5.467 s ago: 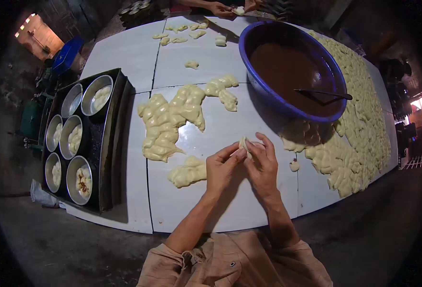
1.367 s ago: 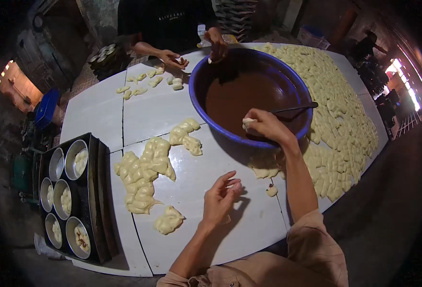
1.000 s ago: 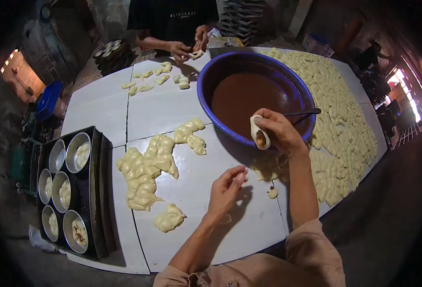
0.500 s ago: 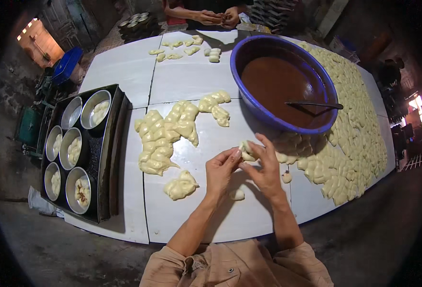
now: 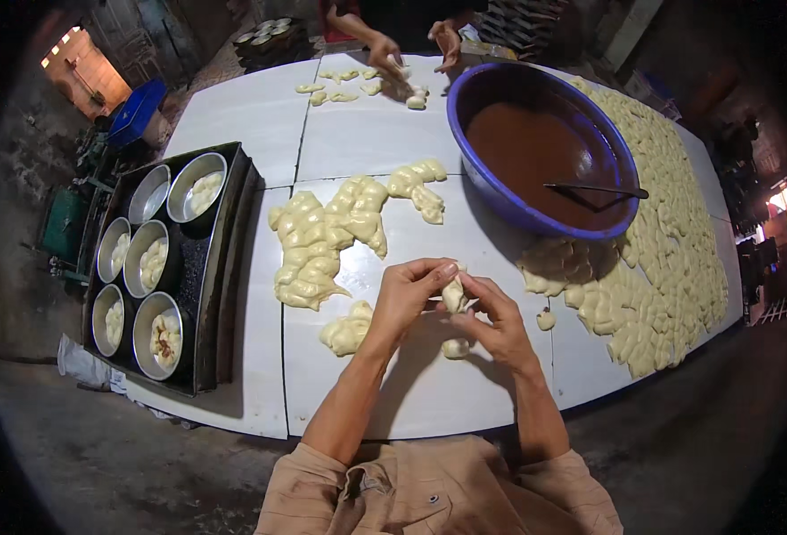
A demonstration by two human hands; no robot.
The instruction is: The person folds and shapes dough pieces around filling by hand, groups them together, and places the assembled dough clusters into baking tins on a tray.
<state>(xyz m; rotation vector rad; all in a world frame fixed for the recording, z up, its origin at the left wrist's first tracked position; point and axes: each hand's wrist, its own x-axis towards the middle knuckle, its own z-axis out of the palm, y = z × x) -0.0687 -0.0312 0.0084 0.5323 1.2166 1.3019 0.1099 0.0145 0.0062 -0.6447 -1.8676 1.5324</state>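
My left hand (image 5: 409, 294) and my right hand (image 5: 491, 325) meet over the near middle of the white tabletop (image 5: 385, 401), pinching a pale, folded piece of dough (image 5: 454, 297) between fingers and thumbs. A small dough piece (image 5: 455, 348) lies just below them. To their left are lumpy sheets of glossy dough (image 5: 318, 241) and a separate clump (image 5: 344, 332). Beyond my hands stands a large blue basin (image 5: 518, 205) of brown filling, with a dark utensil (image 5: 590, 189) resting in it. Many closely packed dough pieces (image 5: 647, 294) cover the right part of the table.
At the left, a black tray (image 5: 206, 330) holds several round metal pans (image 5: 199, 178), most with dough inside. Across the table, a co-worker's hands (image 5: 383, 55) are among small dough pieces (image 5: 340, 94). A blue crate (image 5: 135, 116) stands behind at the left, near green machinery (image 5: 64, 223).
My right hand has come down from over the basin to join my left, and both now pinch the dough. A small piece has appeared below them. The co-worker's hands have separated.
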